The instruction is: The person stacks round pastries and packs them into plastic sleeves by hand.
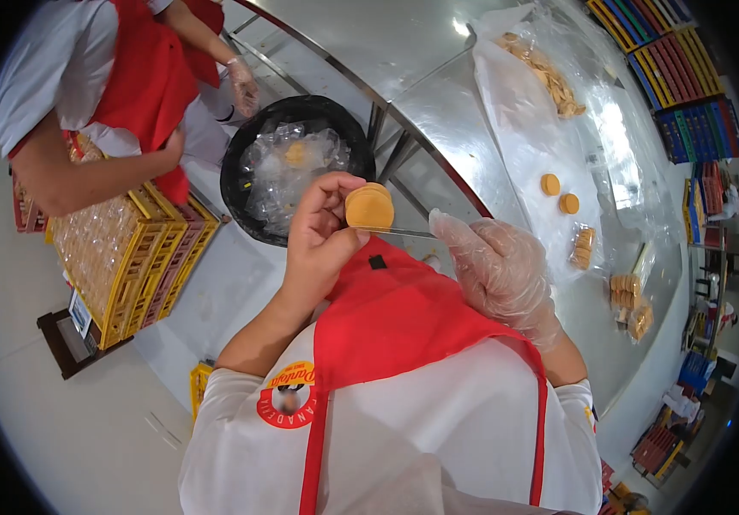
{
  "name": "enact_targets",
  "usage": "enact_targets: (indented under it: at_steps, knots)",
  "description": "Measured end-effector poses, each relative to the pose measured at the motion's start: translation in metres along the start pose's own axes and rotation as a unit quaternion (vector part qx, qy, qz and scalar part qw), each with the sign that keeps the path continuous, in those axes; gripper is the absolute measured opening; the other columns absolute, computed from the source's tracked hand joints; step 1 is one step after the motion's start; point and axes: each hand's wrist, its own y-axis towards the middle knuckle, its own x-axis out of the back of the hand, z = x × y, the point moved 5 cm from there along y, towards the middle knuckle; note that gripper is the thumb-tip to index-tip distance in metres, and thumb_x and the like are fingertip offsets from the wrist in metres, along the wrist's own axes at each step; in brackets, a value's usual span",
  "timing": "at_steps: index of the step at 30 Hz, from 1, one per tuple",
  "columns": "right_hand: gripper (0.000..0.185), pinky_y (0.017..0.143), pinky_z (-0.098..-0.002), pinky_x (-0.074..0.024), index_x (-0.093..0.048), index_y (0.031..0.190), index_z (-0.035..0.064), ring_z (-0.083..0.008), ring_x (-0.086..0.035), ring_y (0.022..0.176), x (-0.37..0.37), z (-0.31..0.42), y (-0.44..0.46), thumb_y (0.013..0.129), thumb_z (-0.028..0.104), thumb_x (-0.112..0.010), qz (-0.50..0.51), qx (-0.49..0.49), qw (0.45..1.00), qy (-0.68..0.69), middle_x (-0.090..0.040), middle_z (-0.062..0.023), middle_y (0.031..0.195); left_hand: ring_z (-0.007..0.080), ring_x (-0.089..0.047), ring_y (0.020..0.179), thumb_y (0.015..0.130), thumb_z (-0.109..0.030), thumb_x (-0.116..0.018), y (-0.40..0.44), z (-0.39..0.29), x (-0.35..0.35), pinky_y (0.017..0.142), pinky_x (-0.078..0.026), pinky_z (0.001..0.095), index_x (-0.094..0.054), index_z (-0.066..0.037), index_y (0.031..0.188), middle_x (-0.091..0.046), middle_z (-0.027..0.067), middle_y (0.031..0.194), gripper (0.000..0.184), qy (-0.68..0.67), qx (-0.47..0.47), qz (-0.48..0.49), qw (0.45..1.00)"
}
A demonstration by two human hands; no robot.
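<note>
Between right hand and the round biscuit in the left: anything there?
Yes, a thin flat strip, blade-like, bridges the gap from the gloved right hand to the lower edge of the round biscuit. Shows in the head view.

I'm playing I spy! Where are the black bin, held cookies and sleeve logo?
Black bin (357,142): head view, on its rim.
Held cookies (369,210): head view, front cookie's flat face.
Sleeve logo (287,401): head view, its blurred middle.

Bakery workroom: steel table (434,94), stacked crates (139,273), "Panaderia" badge (287,396).
</note>
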Motion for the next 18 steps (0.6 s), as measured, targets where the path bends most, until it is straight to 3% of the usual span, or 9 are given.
enact_targets:
  at_steps: [2, 7, 11, 18]
  knots:
    - [0.060, 0.046, -0.0359, -0.0392, -0.060, 0.127, 0.0084, -0.0230, -0.050, 0.055, 0.002, -0.004, -0.007, 0.069, -0.005, -0.066, -0.019, 0.027, 0.999, -0.026, -0.044, -0.0055, 0.064, 0.0143, -0.058, 0.105, 0.079, 0.009, -0.055, 0.002, 0.004, -0.010, 0.089, -0.047, 0.0280, -0.047, -0.002, 0.126, -0.057, 0.0078, 0.115, 0.049, 0.002, -0.001, 0.013, 1.000]
    - [0.059, 0.046, -0.0353, -0.0396, -0.061, 0.125, 0.0081, -0.0232, -0.050, 0.055, 0.023, -0.020, -0.022, 0.068, -0.006, -0.066, -0.035, 0.002, 0.998, -0.058, -0.043, -0.0049, 0.063, 0.0145, -0.058, 0.106, 0.079, 0.008, -0.056, 0.006, 0.011, -0.037, 0.090, -0.047, 0.0286, -0.046, -0.002, 0.127, -0.057, 0.0080, 0.115, 0.050, 0.041, 0.002, 0.051, 0.998]
    - [0.057, 0.045, -0.0349, -0.0398, -0.063, 0.123, 0.0082, -0.0232, -0.050, 0.054, 0.044, -0.043, -0.034, 0.069, -0.005, -0.066, -0.119, -0.044, 0.988, -0.090, -0.043, -0.0045, 0.061, 0.0153, -0.058, 0.107, 0.079, 0.008, -0.056, 0.009, 0.020, -0.057, 0.091, -0.047, 0.0287, -0.046, -0.002, 0.128, -0.056, 0.0084, 0.116, 0.051, 0.025, 0.009, 0.095, 0.995]
    - [0.053, 0.049, -0.0380, -0.0423, -0.064, 0.122, 0.0090, -0.0256, -0.052, 0.056, 0.052, -0.042, -0.056, 0.071, -0.004, -0.066, -0.037, -0.008, 0.998, -0.048, -0.047, -0.0057, 0.062, 0.0162, -0.057, 0.108, 0.078, 0.005, -0.057, 0.015, 0.035, -0.083, 0.090, -0.047, 0.0274, -0.045, -0.002, 0.127, -0.056, 0.0089, 0.117, 0.051, 0.002, 0.022, 0.110, 0.994]
